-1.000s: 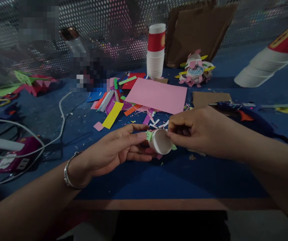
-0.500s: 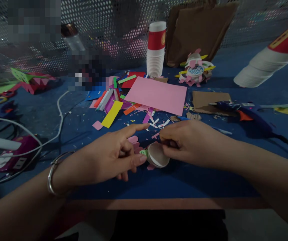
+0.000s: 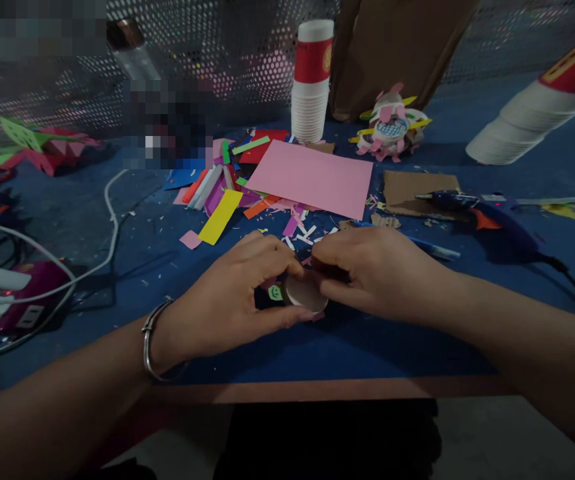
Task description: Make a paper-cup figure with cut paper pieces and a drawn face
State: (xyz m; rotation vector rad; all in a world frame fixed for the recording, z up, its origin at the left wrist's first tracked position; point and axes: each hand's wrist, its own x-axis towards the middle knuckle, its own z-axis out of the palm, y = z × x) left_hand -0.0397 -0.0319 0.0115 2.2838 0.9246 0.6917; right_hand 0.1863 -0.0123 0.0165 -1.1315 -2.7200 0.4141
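A small white paper cup [image 3: 303, 293] with green and pink paper bits stuck on it lies on its side on the blue table [image 3: 347, 347], held between both hands. My left hand [image 3: 232, 300], with a metal bangle at the wrist, curls its fingers round the cup's left side. My right hand [image 3: 367, 270] grips the cup from the right and behind. Most of the cup is hidden by the fingers.
A pink sheet [image 3: 312, 177] and coloured paper strips [image 3: 220, 193] lie behind the hands. A stack of paper cups [image 3: 311, 87], a decorated cup craft [image 3: 390, 130], a glue gun [image 3: 487, 213] on cardboard, a second cup stack [image 3: 532, 110], and cables [image 3: 67, 267] surround the spot.
The cup has come down from slightly raised to the table. My left hand's fingers, stretched out before, have closed round it, and both hands have drawn together.
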